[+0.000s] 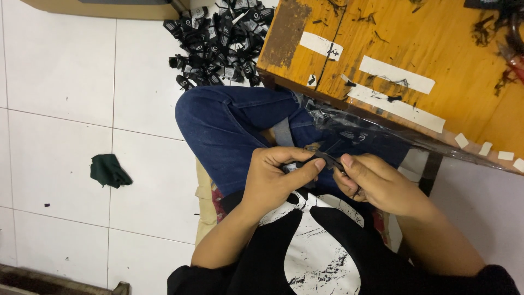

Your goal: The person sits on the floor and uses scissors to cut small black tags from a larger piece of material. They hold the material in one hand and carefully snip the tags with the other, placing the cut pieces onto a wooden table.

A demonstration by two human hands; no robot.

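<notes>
White floor tiles [60, 82] fill the left of the view, with a wooden table [436, 49] at the top right carrying strips of white tape [397, 74] and black scraps. Seated on the floor, a person in blue jeans [229, 125] and a black shirt holds both hands together over the lap, just below the table's near edge. Left hand [273, 177] is curled nearly closed, thumb pressed along a small black tag [322, 159]. Right hand [376, 183] is also curled, fingertips pinching the tag's other end. Clear plastic sheet [371, 134] hangs from the table's near edge just above the hands. Heaped black tags [218, 41] lie on the tiles beside the table's left corner. Dark green cloth [109, 170] lies alone, well apart, on the tiles at left.
</notes>
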